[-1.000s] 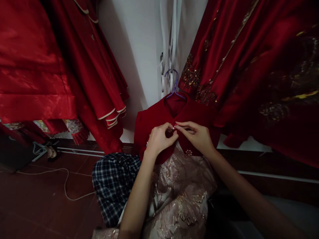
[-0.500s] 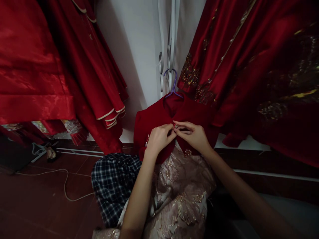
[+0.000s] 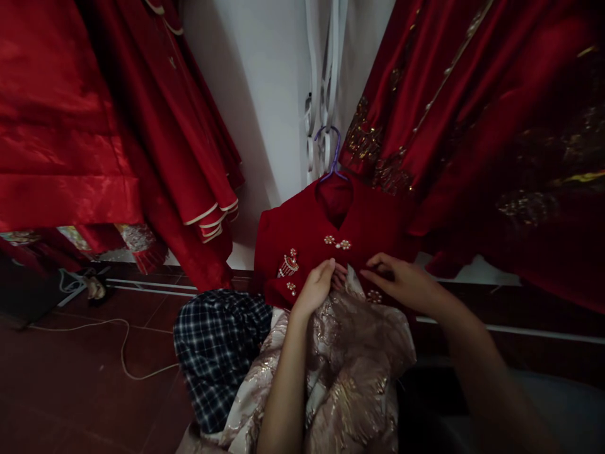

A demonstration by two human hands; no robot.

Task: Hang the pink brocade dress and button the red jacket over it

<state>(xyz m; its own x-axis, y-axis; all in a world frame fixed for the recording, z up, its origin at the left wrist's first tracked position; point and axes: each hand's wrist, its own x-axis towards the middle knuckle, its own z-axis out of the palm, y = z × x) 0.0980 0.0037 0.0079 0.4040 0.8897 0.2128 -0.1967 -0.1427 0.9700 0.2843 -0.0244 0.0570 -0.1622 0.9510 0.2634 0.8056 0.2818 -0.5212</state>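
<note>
A dark red jacket (image 3: 293,221) hangs in front of me on a purple hanger (image 3: 336,151). Its upper clasp (image 3: 338,243), with gold flowers and pearls, is joined across the front below the neckline. My left hand (image 3: 314,287) is at the jacket's front edge below that clasp, thumb up, its fingers curled at the cloth and partly hidden. To the right, my right hand (image 3: 401,280) is held over the other front panel, thumb and fingers apart, with nothing visible between them. Close beneath it is another flower ornament (image 3: 374,296). A tasselled brooch (image 3: 288,263) decorates the left panel.
Shiny beige-pink brocade (image 3: 359,366) spreads below the jacket, beside dark checked cloth (image 3: 222,347). Red garments (image 3: 189,139) hang at left and embroidered red ones (image 3: 454,126) at right. A white cable (image 3: 127,347) crosses the tiled floor; shoes (image 3: 94,289) stand far left.
My hands have let go of the upper clasp and parted. The left moved down to the front edge; the right moved down and right. The joined clasp is now uncovered.
</note>
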